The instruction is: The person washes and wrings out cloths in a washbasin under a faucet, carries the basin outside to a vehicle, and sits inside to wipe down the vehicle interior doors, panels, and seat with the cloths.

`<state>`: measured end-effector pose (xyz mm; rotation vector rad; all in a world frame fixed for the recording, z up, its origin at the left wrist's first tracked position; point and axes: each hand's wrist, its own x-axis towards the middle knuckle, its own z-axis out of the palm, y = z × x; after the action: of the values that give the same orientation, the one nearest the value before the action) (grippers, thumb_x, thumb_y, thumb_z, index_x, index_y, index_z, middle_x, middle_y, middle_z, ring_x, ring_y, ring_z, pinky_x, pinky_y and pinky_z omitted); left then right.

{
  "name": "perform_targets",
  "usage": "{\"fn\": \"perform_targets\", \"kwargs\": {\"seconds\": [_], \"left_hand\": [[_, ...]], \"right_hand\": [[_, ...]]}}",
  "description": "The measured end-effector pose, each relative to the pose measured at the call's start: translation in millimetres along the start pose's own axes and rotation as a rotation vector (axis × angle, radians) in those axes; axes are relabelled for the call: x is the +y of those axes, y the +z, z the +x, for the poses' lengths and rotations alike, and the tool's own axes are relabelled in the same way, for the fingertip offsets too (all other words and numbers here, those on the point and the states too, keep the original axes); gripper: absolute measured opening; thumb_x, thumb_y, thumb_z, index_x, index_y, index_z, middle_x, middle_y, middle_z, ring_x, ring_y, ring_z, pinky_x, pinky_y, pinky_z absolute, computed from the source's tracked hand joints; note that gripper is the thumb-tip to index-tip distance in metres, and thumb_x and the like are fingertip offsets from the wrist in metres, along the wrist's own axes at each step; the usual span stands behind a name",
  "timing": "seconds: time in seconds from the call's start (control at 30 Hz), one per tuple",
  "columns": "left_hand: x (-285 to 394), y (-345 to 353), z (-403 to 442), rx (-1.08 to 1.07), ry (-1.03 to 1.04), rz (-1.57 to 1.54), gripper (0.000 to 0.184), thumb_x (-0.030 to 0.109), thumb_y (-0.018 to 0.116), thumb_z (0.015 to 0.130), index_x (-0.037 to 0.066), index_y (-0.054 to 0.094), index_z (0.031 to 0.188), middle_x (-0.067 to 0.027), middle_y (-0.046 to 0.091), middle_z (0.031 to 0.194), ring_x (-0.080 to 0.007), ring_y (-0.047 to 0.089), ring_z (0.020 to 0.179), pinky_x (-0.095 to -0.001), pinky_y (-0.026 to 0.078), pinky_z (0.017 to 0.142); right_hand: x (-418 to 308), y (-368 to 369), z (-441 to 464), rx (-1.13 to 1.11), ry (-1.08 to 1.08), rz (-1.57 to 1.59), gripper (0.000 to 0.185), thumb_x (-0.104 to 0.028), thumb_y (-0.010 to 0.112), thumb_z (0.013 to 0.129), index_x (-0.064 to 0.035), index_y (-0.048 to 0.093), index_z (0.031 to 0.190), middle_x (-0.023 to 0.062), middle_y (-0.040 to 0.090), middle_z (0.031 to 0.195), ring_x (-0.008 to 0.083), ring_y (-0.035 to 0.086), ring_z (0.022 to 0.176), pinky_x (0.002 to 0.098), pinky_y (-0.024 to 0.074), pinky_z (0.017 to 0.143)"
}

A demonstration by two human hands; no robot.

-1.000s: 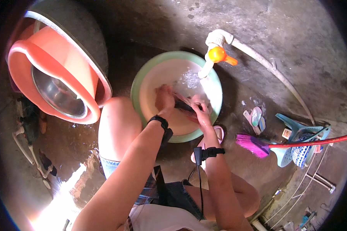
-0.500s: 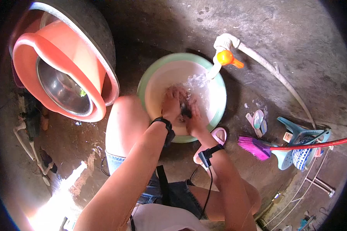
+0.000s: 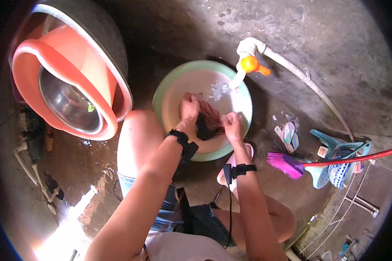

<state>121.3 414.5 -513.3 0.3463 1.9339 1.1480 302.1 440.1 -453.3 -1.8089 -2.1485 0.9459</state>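
Observation:
Over a basin with a pale green rim (image 3: 160,98), a wet cloth (image 3: 210,116), reddish-brown with a dark part, stretches between my two hands. My left hand (image 3: 189,108) is closed on its left side. On the right, my right hand (image 3: 233,125) pinches the other edge near the rim. Whitish water lies in the basin below, and a stream from the white tap (image 3: 238,80) splashes into it just beyond the cloth. Both wrists wear black straps.
An orange lever (image 3: 251,64) sits on the tap, joined to a pipe along the wall. Stacked orange basins (image 3: 24,82) with a metal bowl (image 3: 69,106) stand at the left. To the right lie a purple brush (image 3: 285,164) and a light blue stool (image 3: 320,177).
My hands have come up out of the water and moved apart, drawing the cloth out between them. The splash under the tap looks smaller.

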Motion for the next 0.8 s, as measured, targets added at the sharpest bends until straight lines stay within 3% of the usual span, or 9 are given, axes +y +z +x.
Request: {"fn": "perform_targets", "kwargs": {"seconds": [0.07, 0.27, 0.37, 0.43, 0.53, 0.6, 0.63, 0.7, 0.8], "left_hand": [[3, -13, 2, 0.280, 0.145, 0.315, 0.025, 0.024, 0.048, 0.087, 0.008, 0.055, 0.104, -0.0192, 0.061, 0.099, -0.0372, 0.057, 0.094, -0.0423, 0.044, 0.083], [-1, -17, -28, -0.022, 0.218, 0.900, 0.038, 0.022, 0.052, 0.084, 0.014, 0.049, 0.121, -0.0158, 0.042, 0.127, -0.0346, 0.040, 0.119, -0.0478, 0.041, 0.091], [-5, -15, -31, -0.250, 0.311, 1.075, 0.038, 0.022, 0.050, 0.085, 0.016, 0.049, 0.123, -0.0144, 0.039, 0.130, -0.0348, 0.037, 0.122, -0.0483, 0.039, 0.094], [-10, -11, -29, -0.235, 0.294, 1.037, 0.036, 0.022, 0.049, 0.086, 0.016, 0.050, 0.122, -0.0138, 0.041, 0.129, -0.0348, 0.038, 0.121, -0.0482, 0.038, 0.095], [-2, -11, -35, 0.135, 0.028, 0.916, 0.035, 0.023, 0.046, 0.088, 0.014, 0.050, 0.122, -0.0133, 0.041, 0.128, -0.0328, 0.039, 0.121, -0.0496, 0.038, 0.096], [-17, -12, -33, 0.056, 0.631, 1.203, 0.034, 0.022, 0.047, 0.087, 0.012, 0.051, 0.119, -0.0146, 0.042, 0.128, -0.0329, 0.040, 0.119, -0.0473, 0.036, 0.098], [-11, -12, -34, 0.057, 0.633, 1.203, 0.034, 0.022, 0.047, 0.087, 0.012, 0.051, 0.119, -0.0146, 0.042, 0.128, -0.0329, 0.040, 0.119, -0.0473, 0.036, 0.098], [-2, -9, -41, -0.660, 0.607, 1.124, 0.028, 0.016, 0.043, 0.088, 0.009, 0.054, 0.113, -0.0151, 0.040, 0.129, -0.0391, 0.037, 0.118, -0.0494, 0.030, 0.101], [-43, 8, -27, -0.112, 0.207, 0.693, 0.029, 0.011, 0.048, 0.084, 0.008, 0.055, 0.111, -0.0151, 0.039, 0.130, -0.0390, 0.037, 0.119, -0.0485, 0.030, 0.102]], "right_hand": [[6, -7, 4, 0.102, -0.028, 0.127, 0.026, -0.017, 0.064, 0.078, -0.0089, 0.053, 0.100, 0.0125, 0.059, 0.079, 0.0295, 0.059, 0.076, 0.0420, 0.0457, 0.070], [-13, 4, -11, -0.106, -0.324, -0.377, 0.053, -0.006, 0.060, 0.073, -0.0171, 0.050, 0.124, 0.0213, 0.027, 0.140, 0.0409, 0.031, 0.126, 0.0446, 0.0309, 0.102], [-15, 27, -39, -0.093, -0.250, -0.079, 0.050, -0.011, 0.058, 0.076, -0.0180, 0.050, 0.125, 0.0202, 0.024, 0.144, 0.0370, 0.023, 0.133, 0.0456, 0.0269, 0.105], [-7, 32, -44, -0.548, -0.441, -0.591, 0.044, -0.019, 0.053, 0.081, -0.0187, 0.052, 0.124, 0.0178, 0.028, 0.143, 0.0348, 0.024, 0.133, 0.0489, 0.0243, 0.106], [29, 61, -40, -0.200, -0.393, -0.765, 0.035, -0.023, 0.050, 0.081, -0.0168, 0.062, 0.113, 0.0153, 0.029, 0.143, 0.0334, 0.024, 0.134, 0.0509, 0.0231, 0.106], [1, 36, -46, -0.341, -0.455, -0.815, 0.032, -0.028, 0.052, 0.081, -0.0214, 0.063, 0.110, 0.0140, 0.032, 0.140, 0.0314, 0.026, 0.132, 0.0498, 0.0233, 0.106], [-7, 26, -47, -0.483, -0.515, -0.870, 0.029, -0.032, 0.054, 0.080, -0.0260, 0.065, 0.107, 0.0127, 0.035, 0.138, 0.0294, 0.028, 0.131, 0.0487, 0.0235, 0.106], [-2, 19, -33, -0.547, -0.384, -0.771, 0.028, -0.032, 0.055, 0.080, -0.0274, 0.065, 0.106, 0.0117, 0.035, 0.138, 0.0292, 0.030, 0.130, 0.0495, 0.0253, 0.105], [19, 28, -26, -0.479, -0.403, -0.747, 0.025, -0.031, 0.058, 0.078, -0.0268, 0.067, 0.100, 0.0114, 0.049, 0.125, 0.0271, 0.046, 0.118, 0.0490, 0.0343, 0.096]]}}
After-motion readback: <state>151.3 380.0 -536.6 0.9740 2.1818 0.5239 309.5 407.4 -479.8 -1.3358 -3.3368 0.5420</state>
